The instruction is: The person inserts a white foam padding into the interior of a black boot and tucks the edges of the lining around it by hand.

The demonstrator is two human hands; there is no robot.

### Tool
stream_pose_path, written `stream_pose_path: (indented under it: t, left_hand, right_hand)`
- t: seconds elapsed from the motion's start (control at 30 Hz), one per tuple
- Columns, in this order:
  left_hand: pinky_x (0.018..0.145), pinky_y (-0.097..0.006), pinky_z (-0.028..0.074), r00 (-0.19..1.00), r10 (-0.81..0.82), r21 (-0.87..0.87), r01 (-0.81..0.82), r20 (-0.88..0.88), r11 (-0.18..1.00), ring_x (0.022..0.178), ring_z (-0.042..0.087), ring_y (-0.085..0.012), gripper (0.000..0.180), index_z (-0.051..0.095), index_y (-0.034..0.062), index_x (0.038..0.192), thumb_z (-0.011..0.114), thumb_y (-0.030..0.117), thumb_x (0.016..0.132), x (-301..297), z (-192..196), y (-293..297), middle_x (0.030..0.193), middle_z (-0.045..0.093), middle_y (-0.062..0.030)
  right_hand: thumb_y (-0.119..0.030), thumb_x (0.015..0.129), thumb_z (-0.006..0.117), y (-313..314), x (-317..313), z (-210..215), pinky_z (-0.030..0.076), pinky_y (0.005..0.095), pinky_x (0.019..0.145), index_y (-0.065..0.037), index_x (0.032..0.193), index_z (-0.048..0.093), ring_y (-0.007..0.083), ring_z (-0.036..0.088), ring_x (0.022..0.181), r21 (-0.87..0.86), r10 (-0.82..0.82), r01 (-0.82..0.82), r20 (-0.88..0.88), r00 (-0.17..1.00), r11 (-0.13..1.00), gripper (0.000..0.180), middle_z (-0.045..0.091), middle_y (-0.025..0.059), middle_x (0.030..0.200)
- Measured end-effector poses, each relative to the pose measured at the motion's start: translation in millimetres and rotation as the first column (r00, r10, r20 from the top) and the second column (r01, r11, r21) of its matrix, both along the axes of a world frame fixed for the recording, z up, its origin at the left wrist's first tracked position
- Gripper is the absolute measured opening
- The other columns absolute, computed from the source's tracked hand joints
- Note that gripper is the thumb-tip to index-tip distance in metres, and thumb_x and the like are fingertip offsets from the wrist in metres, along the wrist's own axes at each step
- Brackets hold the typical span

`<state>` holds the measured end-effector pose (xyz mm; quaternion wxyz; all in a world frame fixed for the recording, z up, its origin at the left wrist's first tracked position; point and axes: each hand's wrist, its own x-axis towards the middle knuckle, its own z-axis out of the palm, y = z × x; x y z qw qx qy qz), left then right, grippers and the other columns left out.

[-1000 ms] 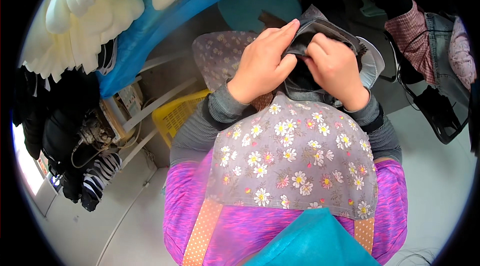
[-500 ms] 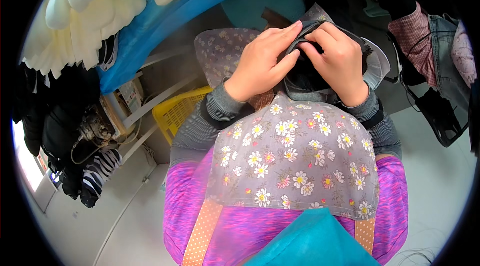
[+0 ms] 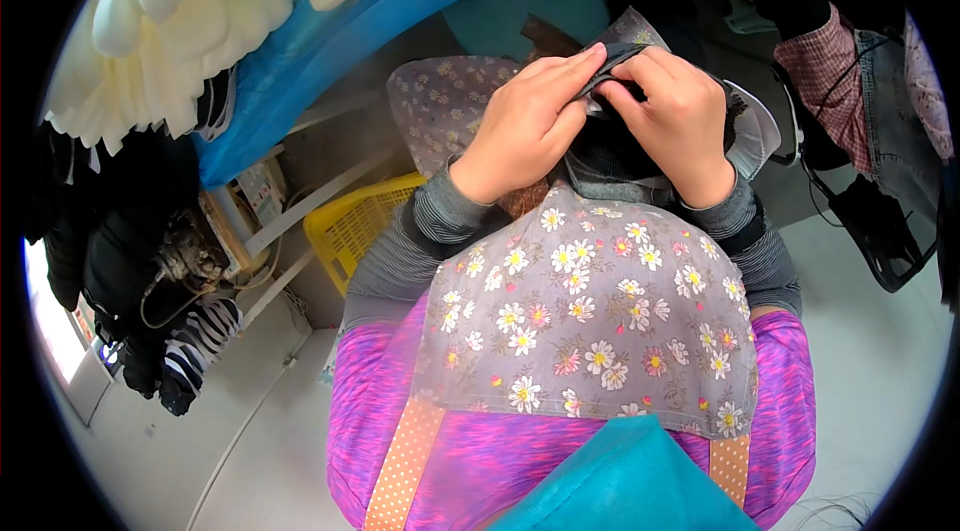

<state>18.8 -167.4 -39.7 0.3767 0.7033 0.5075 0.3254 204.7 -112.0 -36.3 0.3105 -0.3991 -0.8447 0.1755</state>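
Above my lap, a black and grey fabric piece (image 3: pixel 622 153) is gathered between my two hands; its exact kind cannot be made out. My left hand (image 3: pixel 522 126) is closed on its upper edge, with fingers pressed together and the thumb tucked beneath. Opposite it, my right hand (image 3: pixel 682 116) pinches the same edge with bent fingers and thumb. The fingertips nearly meet at a dark folded rim. Part of the piece hangs below the hands, over my grey floral apron (image 3: pixel 590 321). A pale grey rounded flap (image 3: pixel 757 126) shows beside my right wrist.
White rounded foam-like pieces (image 3: pixel 190 41) are heaped on a blue-covered surface (image 3: pixel 330 61) at the upper left. A yellow plastic basket (image 3: pixel 350 226) stands left of my forearm. Clothes (image 3: pixel 850 81) hang over a dark-framed chair at the right. Dark garments (image 3: pixel 125 231) hang at far left.
The raised dark rim between my hands has folded lower and flatter. My left thumb has drawn in beneath the fingers. Both wrists stay almost in place.
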Motion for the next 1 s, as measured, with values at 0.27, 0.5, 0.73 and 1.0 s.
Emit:
stream_pose_path:
  t: [0.27,0.5,0.73,1.0]
  left_hand:
    - [0.091,-0.039,0.049,0.993,0.042,0.138,-0.026,-0.112,0.99,0.105,0.061,-0.0347,0.043,0.054,-0.0004,0.135,0.058,0.008,0.093,7,4,-3,0.12,0.065,-0.018]
    - [0.093,-0.039,0.048,0.993,0.011,0.117,0.002,-0.117,0.993,0.109,0.06,-0.0347,0.043,0.052,-0.0008,0.136,0.055,0.006,0.093,5,3,-1,0.124,0.063,-0.0185]
    - [0.097,-0.04,0.046,0.997,-0.017,0.099,0.024,-0.07,0.995,0.114,0.058,-0.0352,0.044,0.051,0.0006,0.138,0.052,0.006,0.094,4,2,-5,0.13,0.058,-0.02]
    - [0.09,-0.038,0.049,0.997,-0.021,0.105,0.029,-0.074,0.994,0.104,0.062,-0.0339,0.043,0.055,0.003,0.134,0.055,0.004,0.091,-2,6,0,0.117,0.064,-0.0194]
  right_hand:
    - [-0.02,0.073,0.078,-5,13,7,0.051,0.0346,0.064,-0.007,0.081,0.064,0.0236,0.064,0.075,0.053,0.004,-0.009,0.089,0.996,0.999,0.021,0.061,0.0046,0.077]
    - [-0.008,0.074,0.066,-23,24,4,0.046,0.0352,0.069,-0.006,0.079,0.051,0.025,0.056,0.075,0.038,0.161,-0.179,0.28,0.946,0.983,0.015,0.051,0.0074,0.075]
    - [-0.015,0.084,0.066,-33,28,4,0.049,0.0342,0.058,-0.006,0.081,0.051,0.0234,0.058,0.07,-0.097,0.408,-0.397,0.161,0.898,0.913,0.018,0.05,0.0071,0.075]
    - [-0.008,0.078,0.073,-9,23,5,0.051,0.0336,0.059,-0.006,0.082,0.062,0.0247,0.063,0.071,0.028,0.034,-0.035,0.04,0.999,0.999,0.012,0.061,0.0062,0.076]
